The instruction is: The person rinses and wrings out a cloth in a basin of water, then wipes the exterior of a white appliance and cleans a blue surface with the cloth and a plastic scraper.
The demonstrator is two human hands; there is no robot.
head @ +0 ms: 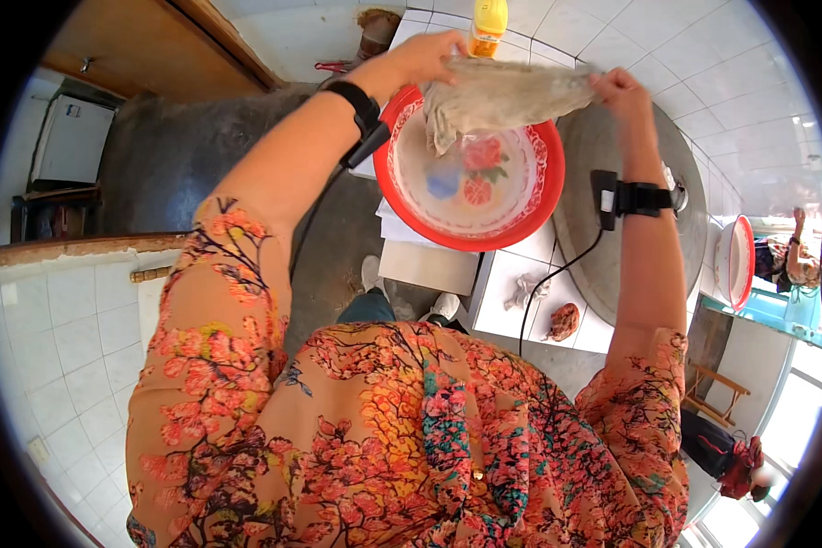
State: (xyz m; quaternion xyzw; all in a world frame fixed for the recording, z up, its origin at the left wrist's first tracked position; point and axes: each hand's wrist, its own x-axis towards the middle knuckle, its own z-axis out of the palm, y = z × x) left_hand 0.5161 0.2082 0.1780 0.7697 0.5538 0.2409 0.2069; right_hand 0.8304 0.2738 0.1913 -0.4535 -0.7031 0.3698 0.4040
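Observation:
My left hand [438, 60] grips the left end of a wet-looking, greyish-beige cloth [514, 92]. At the cloth's other end, its bunched corner is pinched in my right hand [618, 89]. The cloth is stretched between both hands over the far side of a red-rimmed enamel basin [553, 185]. One loose fold hangs down inside the rim on the left. Red flowers and a blurred blue patch show on the basin's pale bottom; whether it holds water is hard to tell. Just beyond the cloth stands a yellow-capped bottle [488, 29].
A large round grey lid [589, 267] covers much of the white-tiled counter [500, 274] at right. Near the front edge lie a crumpled grey rag [526, 291] and a reddish-brown clump [563, 322]. A black cable [563, 262] trails from my right wristband. A wooden stool [719, 394] stands far right.

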